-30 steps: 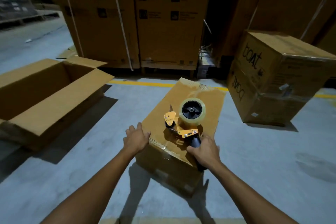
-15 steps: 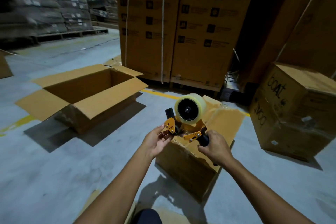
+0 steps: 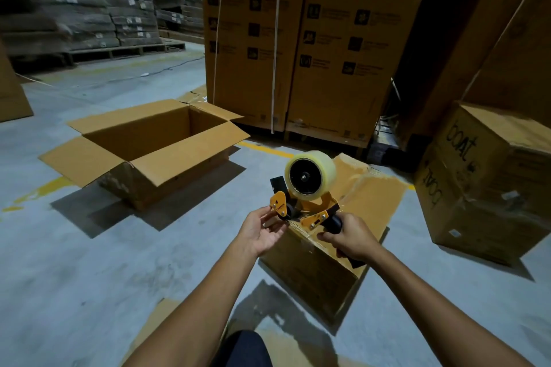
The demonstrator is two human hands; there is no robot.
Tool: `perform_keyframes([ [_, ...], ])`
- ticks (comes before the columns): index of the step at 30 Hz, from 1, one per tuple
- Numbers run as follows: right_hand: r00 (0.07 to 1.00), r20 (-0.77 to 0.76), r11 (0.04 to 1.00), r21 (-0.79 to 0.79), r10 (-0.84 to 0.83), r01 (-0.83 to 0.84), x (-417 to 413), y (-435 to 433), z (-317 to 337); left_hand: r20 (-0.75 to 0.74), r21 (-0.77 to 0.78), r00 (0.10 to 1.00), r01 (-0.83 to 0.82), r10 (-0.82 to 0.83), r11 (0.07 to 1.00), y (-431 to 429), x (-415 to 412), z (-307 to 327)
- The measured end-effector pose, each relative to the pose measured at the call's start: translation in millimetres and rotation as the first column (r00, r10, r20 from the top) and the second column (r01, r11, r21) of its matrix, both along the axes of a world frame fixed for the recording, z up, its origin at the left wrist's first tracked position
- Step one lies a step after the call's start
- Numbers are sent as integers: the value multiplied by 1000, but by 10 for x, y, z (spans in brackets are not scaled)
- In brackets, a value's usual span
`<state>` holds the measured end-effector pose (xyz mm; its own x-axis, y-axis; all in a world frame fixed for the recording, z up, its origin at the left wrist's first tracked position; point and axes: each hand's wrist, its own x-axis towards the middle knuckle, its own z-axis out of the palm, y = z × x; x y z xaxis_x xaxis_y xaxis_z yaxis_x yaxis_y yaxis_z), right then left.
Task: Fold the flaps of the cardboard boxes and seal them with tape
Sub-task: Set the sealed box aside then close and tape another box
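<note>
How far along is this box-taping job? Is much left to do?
Done, it seems: the closed box in front looks folded shut, with shiny tape across its top. In hand: the right hand grips the tape dispenser by its handle above that box, and the left hand pinches its front end. Left: the open box on the floor, flaps spread out, no tape visible.

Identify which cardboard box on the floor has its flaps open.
The left box, flaps spread outward; the middle box and the boat-printed box are both closed.

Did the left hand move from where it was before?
Yes. The left hand came off the taped box's top and now touches the tape dispenser's orange front.
</note>
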<state>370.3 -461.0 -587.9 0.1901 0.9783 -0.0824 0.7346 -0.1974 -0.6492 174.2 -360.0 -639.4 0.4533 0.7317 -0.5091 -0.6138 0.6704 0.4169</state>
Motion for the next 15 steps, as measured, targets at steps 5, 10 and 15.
perform_keyframes([
  [5,999,-45,1000,-11,6,-6,12,163,-25,-151,-32,987,56,-61,998,128,98,-152],
  [10,999,-53,1000,-23,12,-13,5,405,-133,-438,83,899,9,28,996,484,117,-149],
  [15,1000,-17,1000,-4,-23,23,-44,696,-300,-621,197,775,11,117,980,969,72,-188],
])
